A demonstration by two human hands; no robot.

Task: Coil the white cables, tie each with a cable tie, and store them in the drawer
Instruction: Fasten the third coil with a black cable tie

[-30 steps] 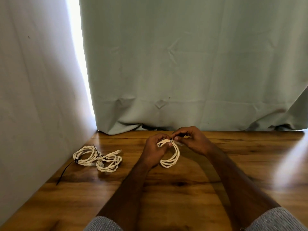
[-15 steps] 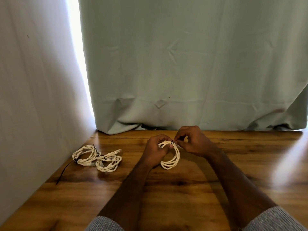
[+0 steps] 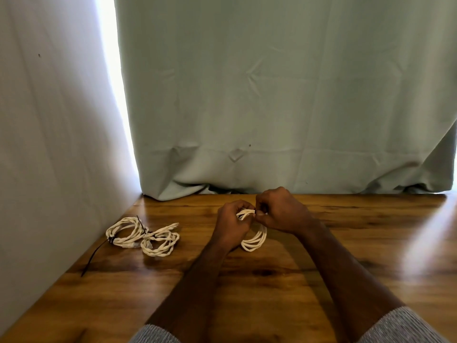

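My left hand and right hand both pinch the white cable coil at frame centre, above the table.

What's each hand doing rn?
Left hand: closed, holding the cable coil.
Right hand: closed, pinching at the coil's top; tie not clearly visible.

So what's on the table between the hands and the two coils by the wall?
Nothing: in the head view, only bare table lies between the left hand and the two coils.
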